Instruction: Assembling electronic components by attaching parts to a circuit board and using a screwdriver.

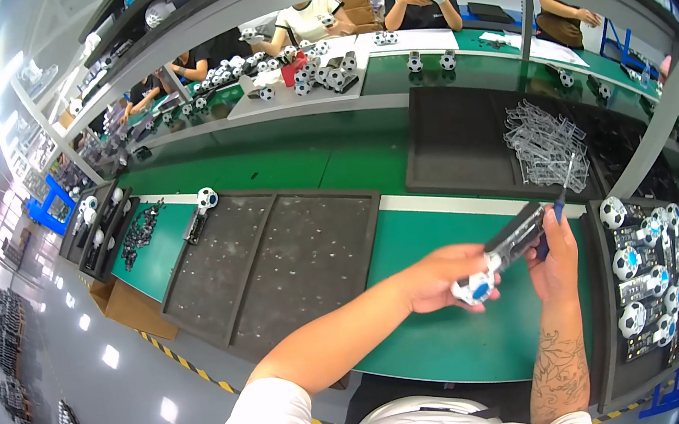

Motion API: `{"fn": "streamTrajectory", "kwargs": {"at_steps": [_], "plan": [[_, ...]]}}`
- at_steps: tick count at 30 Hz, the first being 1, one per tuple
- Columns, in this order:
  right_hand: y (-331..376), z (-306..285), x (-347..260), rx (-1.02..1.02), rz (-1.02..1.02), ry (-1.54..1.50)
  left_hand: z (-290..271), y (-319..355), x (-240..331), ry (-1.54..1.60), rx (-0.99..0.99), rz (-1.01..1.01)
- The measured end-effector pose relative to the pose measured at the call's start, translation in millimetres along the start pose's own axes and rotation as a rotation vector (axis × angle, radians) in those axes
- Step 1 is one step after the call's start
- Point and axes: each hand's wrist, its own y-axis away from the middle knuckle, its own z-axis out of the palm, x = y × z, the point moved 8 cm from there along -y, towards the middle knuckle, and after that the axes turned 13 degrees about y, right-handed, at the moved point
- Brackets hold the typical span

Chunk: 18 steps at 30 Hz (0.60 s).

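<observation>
From the head view, the left hand (438, 278) is closed around a small gadget (500, 255), a black bar with a white-and-blue ball at its near end, held over the green bench (458, 333). The right hand (555, 256) grips a thin screwdriver (563, 187), apparently a blue-handled one, its handle end meeting the bar. A tray (604, 297) of similar ball gadgets sits just right; a pile of clear plastic pieces (545, 142) lies beyond.
</observation>
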Motion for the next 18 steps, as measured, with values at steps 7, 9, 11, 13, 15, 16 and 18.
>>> {"fn": "streamTrajectory", "kwargs": {"at_steps": [7,9,11,13,15,16,18], "plan": [[-16.4,-9.8,27.0,-0.029,-0.121,0.196,-27.3,-24.8,-8.0,-0.727,0.037,0.086],[-16.9,-8.8,35.4,0.017,-0.115,0.253,-35.9,-26.0,-2.9,-0.831,0.059,0.113],[-14.1,-8.9,39.5,0.045,-0.091,0.29,-40.8,-26.8,-2.0,-0.99,-0.017,0.155],[-12.3,-10.1,42.1,0.075,-0.076,0.328,-40.8,-27.2,-1.2,-1.153,-0.1,0.202],[-10.6,-11.0,46.6,0.075,-0.058,0.356,-43.1,-27.2,-3.4,-1.104,-0.096,0.149],[-9.2,-11.6,48.5,0.076,-0.045,0.379,-42.7,-26.0,-6.8,-1.061,-0.093,0.096],[-8.2,-10.6,52.0,0.077,-0.023,0.42,-40.0,-22.4,-11.0,-0.98,-0.085,-0.009]]}}
